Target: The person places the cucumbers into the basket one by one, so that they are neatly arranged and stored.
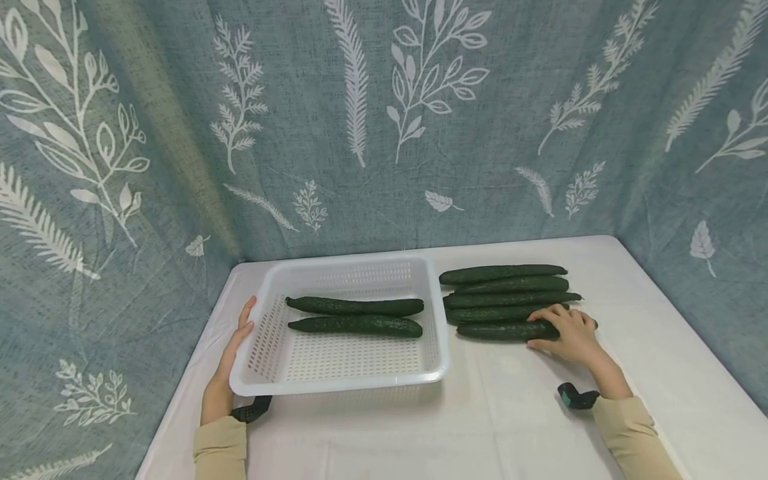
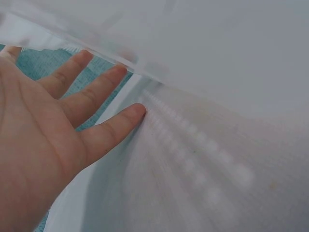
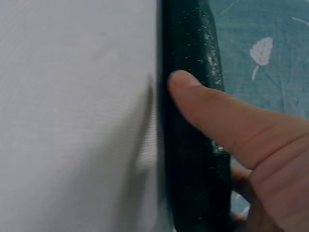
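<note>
A white perforated plastic basket (image 1: 366, 387) stands on the left of the table, with two dark green cucumbers (image 1: 360, 325) lying lengthwise inside. My left hand (image 1: 222, 377) is at the basket's left side, its fingers spread and fairly straight against the wall near the rim. Seen from the left wrist, these fingers (image 2: 99, 99) reach along the underside of the rim. My right hand (image 1: 573, 337) grips the nearest cucumber (image 1: 495, 331) of a row right of the basket. In the right wrist view, the thumb presses one side of that cucumber (image 3: 193, 29) and the other fingers lie behind it.
Several more cucumbers (image 1: 510, 272) lie side by side behind the gripped one, their left ends close to the basket's right wall. A white cloth (image 1: 480, 427) covers the table. Blue-green curtains (image 1: 384, 200) with white leaf patterns hang behind and at both sides.
</note>
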Demonstrator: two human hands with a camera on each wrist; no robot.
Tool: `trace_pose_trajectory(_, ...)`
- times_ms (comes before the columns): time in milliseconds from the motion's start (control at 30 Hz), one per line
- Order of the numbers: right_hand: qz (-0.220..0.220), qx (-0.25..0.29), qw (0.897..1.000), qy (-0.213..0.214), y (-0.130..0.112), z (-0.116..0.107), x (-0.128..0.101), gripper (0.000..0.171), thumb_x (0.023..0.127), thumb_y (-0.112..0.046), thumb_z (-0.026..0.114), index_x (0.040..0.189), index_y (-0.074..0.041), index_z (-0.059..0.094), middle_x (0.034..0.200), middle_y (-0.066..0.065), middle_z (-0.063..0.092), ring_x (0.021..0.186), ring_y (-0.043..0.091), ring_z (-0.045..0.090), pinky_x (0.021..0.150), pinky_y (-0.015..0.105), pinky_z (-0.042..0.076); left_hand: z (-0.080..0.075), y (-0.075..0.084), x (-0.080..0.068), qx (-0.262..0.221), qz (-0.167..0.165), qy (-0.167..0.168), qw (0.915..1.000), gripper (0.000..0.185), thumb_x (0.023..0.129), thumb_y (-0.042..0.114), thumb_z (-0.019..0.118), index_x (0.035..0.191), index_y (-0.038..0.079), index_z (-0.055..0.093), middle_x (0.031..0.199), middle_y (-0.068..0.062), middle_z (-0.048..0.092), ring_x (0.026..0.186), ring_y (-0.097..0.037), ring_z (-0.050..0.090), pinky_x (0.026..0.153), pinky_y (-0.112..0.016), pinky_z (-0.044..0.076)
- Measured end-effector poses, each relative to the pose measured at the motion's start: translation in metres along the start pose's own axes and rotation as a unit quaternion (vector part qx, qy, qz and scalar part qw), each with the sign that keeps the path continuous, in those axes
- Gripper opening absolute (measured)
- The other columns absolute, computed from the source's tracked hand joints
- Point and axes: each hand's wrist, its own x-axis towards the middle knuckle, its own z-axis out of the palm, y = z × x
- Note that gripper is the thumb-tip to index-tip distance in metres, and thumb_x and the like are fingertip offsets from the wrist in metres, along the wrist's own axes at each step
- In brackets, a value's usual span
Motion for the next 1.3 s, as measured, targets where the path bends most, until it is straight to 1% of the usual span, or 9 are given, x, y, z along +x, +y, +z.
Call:
trace_pose_trajectory(133,0.001,-0.003,1.000,-0.016,-0.003,0.001,0.000,0.048,0.070,-0.044,0.067,0.109,-0.019,0.053,0.108,0.014,0.043,0.098,0.040,0.034,0.089,0.064,0.006,0.001,0.001,0.000,-0.006,-0.001,-0.004,1.0000,0.047,0.096,0.018,0.003,0.136,0.025,-0.021,0.141,-0.003,-0.028,0.128,-0.019,-0.026,0.100,-0.037,-0.020)
trace_pose_trajectory(300,0.006,-0.008,0.999,-0.033,-0.003,0.004,0.000,0.049,0.074,-0.048,0.062,0.111,-0.018,0.049,0.107,0.016,0.039,0.103,0.043,0.032,0.091,0.065,0.000,0.003,0.002,0.000,-0.013,-0.004,-0.008,0.9999,0.047,0.096,0.018,0.003,0.136,0.025,-0.022,0.141,-0.002,-0.028,0.128,-0.019,-0.026,0.100,-0.037,-0.020)
trace_pose_trajectory(500,0.005,-0.005,0.999,-0.038,-0.002,0.005,0.001,0.049,0.076,-0.052,0.058,0.112,-0.019,0.048,0.109,0.016,0.037,0.105,0.042,0.029,0.090,0.064,0.001,0.004,0.003,0.000,-0.004,0.000,-0.003,1.0000,0.048,0.096,0.018,0.003,0.136,0.024,-0.022,0.142,-0.002,-0.027,0.129,-0.018,-0.025,0.103,-0.033,-0.016)
trace_pose_trajectory(633,0.002,-0.009,1.000,-0.029,-0.001,0.008,0.002,0.050,0.075,-0.054,0.057,0.110,-0.021,0.047,0.108,0.015,0.036,0.103,0.041,0.029,0.088,0.062,0.005,0.003,0.004,0.000,-0.001,0.004,0.000,1.0000,0.047,0.096,0.017,0.003,0.136,0.023,-0.022,0.142,-0.003,-0.026,0.129,-0.018,-0.024,0.104,-0.031,-0.014)
trace_pose_trajectory(833,-0.002,-0.014,1.000,-0.009,0.000,0.013,0.003,0.050,0.074,-0.057,0.056,0.107,-0.022,0.047,0.107,0.014,0.035,0.100,0.040,0.030,0.086,0.059,0.007,0.003,0.003,0.000,-0.010,0.000,0.007,0.9999,0.047,0.096,0.017,0.003,0.136,0.024,-0.022,0.142,-0.003,-0.026,0.130,-0.017,-0.023,0.104,-0.031,-0.014)
trace_pose_trajectory(933,-0.005,-0.014,1.000,-0.001,0.000,0.014,0.003,0.050,0.074,-0.057,0.056,0.107,-0.021,0.047,0.105,0.014,0.035,0.096,0.038,0.031,0.085,0.059,0.008,0.003,0.003,-0.001,-0.014,0.001,0.004,0.9999,0.047,0.096,0.017,0.003,0.136,0.023,-0.022,0.141,-0.004,-0.027,0.129,-0.018,-0.024,0.104,-0.032,-0.015)
trace_pose_trajectory(1067,-0.008,-0.013,1.000,0.005,0.001,0.015,0.003,0.048,0.074,-0.056,0.057,0.106,-0.021,0.048,0.103,0.012,0.035,0.092,0.035,0.032,0.084,0.058,0.009,0.004,0.002,-0.001,-0.006,0.004,0.005,1.0000,0.048,0.096,0.017,0.003,0.136,0.023,-0.022,0.141,-0.005,-0.027,0.129,-0.020,-0.024,0.104,-0.032,-0.015)
trace_pose_trajectory(1200,-0.010,-0.018,1.000,0.011,0.002,0.015,0.002,0.048,0.074,-0.055,0.057,0.106,-0.021,0.048,0.101,0.012,0.036,0.090,0.033,0.033,0.083,0.057,0.010,0.004,0.001,0.000,0.005,0.001,0.014,0.9999,0.048,0.096,0.018,0.005,0.137,0.022,-0.021,0.142,-0.004,-0.025,0.129,-0.019,-0.023,0.104,-0.033,-0.015)
trace_pose_trajectory(1300,-0.012,-0.023,1.000,0.016,0.003,0.015,0.002,0.049,0.074,-0.056,0.057,0.106,-0.021,0.049,0.101,0.012,0.037,0.090,0.032,0.034,0.082,0.057,0.011,0.004,0.001,0.000,0.005,-0.002,0.020,0.9998,0.048,0.097,0.019,0.005,0.137,0.022,-0.021,0.142,-0.004,-0.025,0.130,-0.019,-0.022,0.104,-0.034,-0.015)
